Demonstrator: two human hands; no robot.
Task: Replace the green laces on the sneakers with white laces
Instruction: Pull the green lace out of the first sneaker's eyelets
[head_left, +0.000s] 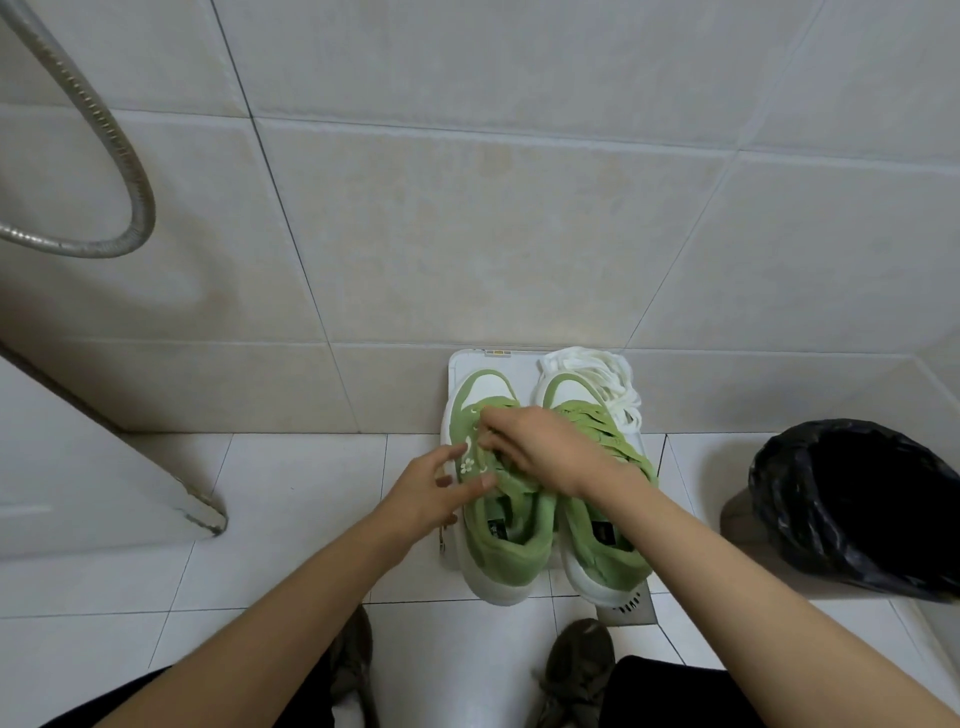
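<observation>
Two green and white sneakers stand side by side on a white tray against the wall. On the left sneaker, my right hand reaches across and pinches the green laces over the tongue. My left hand rests open against that shoe's outer side, fingers spread. The right sneaker still carries its wide green laces. A bundle of white laces lies at the tray's far right corner, beyond the right shoe's toe.
A bin lined with a black bag stands to the right. A floor drain sits just behind the right sneaker's heel. A metal shower hose hangs at the upper left. My own feet stand near the bottom edge.
</observation>
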